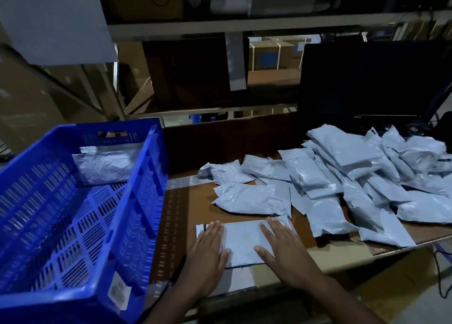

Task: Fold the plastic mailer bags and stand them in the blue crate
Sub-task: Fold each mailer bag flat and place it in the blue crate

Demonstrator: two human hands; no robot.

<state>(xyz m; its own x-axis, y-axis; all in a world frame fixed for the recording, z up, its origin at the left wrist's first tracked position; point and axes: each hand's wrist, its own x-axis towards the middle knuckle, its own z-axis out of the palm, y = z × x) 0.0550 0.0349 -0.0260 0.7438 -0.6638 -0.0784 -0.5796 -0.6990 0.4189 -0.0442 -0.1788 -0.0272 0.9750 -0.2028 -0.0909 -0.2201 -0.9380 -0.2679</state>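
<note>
Head cam: mailer bag [242,243] lies flat on table [342,255] near front edge, long axis L-R, pale grey, smooth. Left hand [208,247] & right hand [281,245] press its ends, fingers straight, no grip. Blue crate [137,201] sits left, nearer left hand.

Small "DELL" logo on the lower bezel of the dark monitor [374,83] at two o'clock. White barcode label [119,293] on the blue crate [137,225] at seven o'clock, print unreadable.
</note>
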